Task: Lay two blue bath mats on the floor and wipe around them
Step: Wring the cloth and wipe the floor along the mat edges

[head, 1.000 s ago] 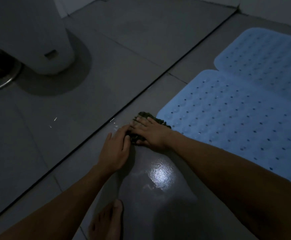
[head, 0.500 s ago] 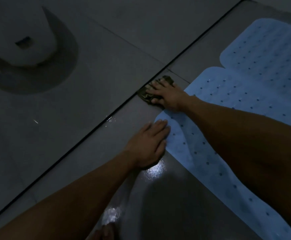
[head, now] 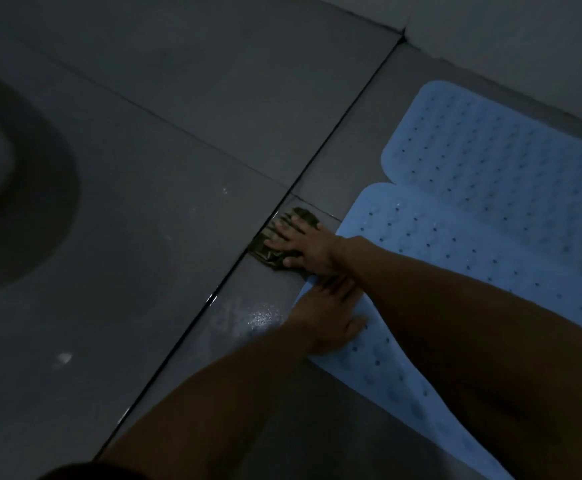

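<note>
A: What fills the frame?
B: Grey tiled floor (head: 185, 140), then two blue bath mats (head: 511, 216) lying flat at the right, touching each other.
A: And the hands?
B: The left hand (head: 327, 320) lies flat, fingers spread, on the near mat's edge. The right hand (head: 303, 245) presses open-palmed on a dark cloth (head: 265, 249), centre frame, just beside the mat's corner

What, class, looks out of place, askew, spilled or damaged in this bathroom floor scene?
Little stands out. A wet, glistening patch lies on the tile by the left hand; likely from wiping. The right hand presses a dark cloth flat. The two blue mats lie flat, edges slightly offset.
</note>
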